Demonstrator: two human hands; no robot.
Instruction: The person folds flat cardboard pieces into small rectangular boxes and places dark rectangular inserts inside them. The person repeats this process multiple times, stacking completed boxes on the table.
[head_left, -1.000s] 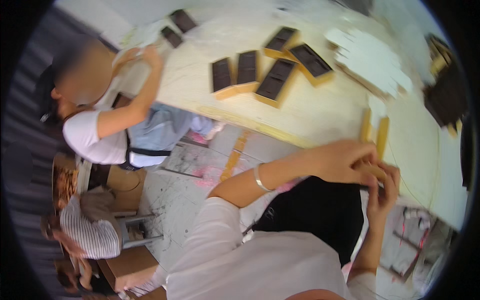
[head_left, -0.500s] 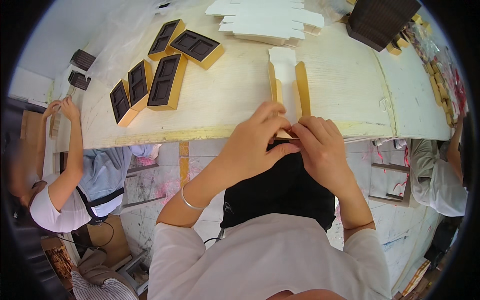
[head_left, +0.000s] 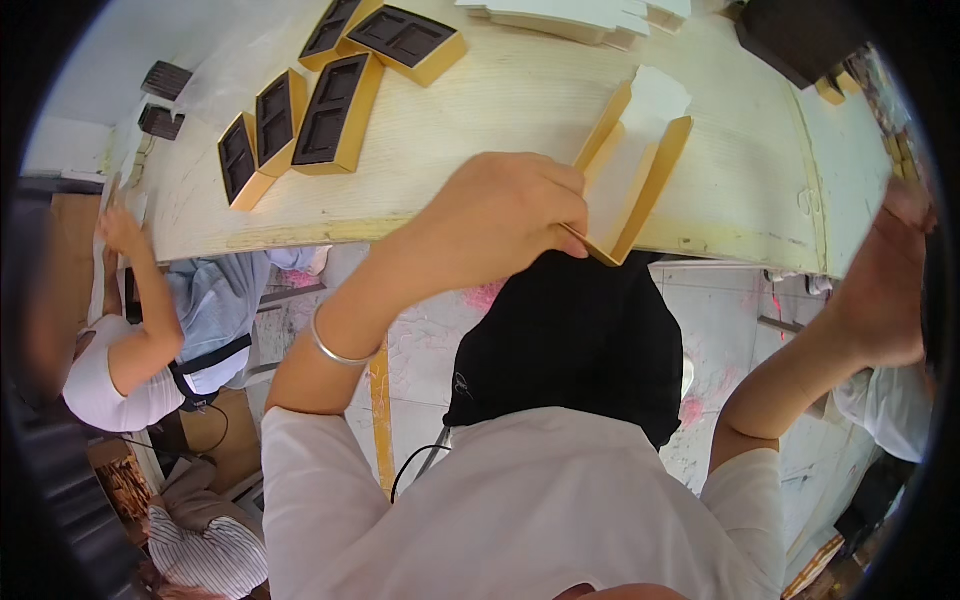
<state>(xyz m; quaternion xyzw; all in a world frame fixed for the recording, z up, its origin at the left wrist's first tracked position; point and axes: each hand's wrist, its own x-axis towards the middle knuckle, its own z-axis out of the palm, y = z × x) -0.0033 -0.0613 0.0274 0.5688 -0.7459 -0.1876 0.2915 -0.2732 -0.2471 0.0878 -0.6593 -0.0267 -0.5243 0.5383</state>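
An open gold carton (head_left: 658, 188) with a white inside lies at the table's front edge, its side walls raised and its white far flap spread out. My left hand (head_left: 515, 212) is closed on the carton's near left corner, thumb and fingers pinching the gold wall. My right hand (head_left: 882, 285) is well away from the carton, stretched to the far right beside the table. Its fingertips run into the dark rim of the picture, so whether they hold anything is hidden. Several gold boxes (head_left: 352, 140) with dark compartment inserts stand grouped to the left.
Flat white cartons (head_left: 575, 22) are stacked at the back. A dark brown block of trays (head_left: 795, 38) stands at the back right, near small gold pieces (head_left: 832, 88). One person (head_left: 135, 345) works at the left, and another person's pale clothing (head_left: 885, 412) shows at the right.
My right hand has let go of the carton and swung far right. My left hand keeps hold of the carton, which now sits farther right and tilted. The whole view has shifted somewhat.
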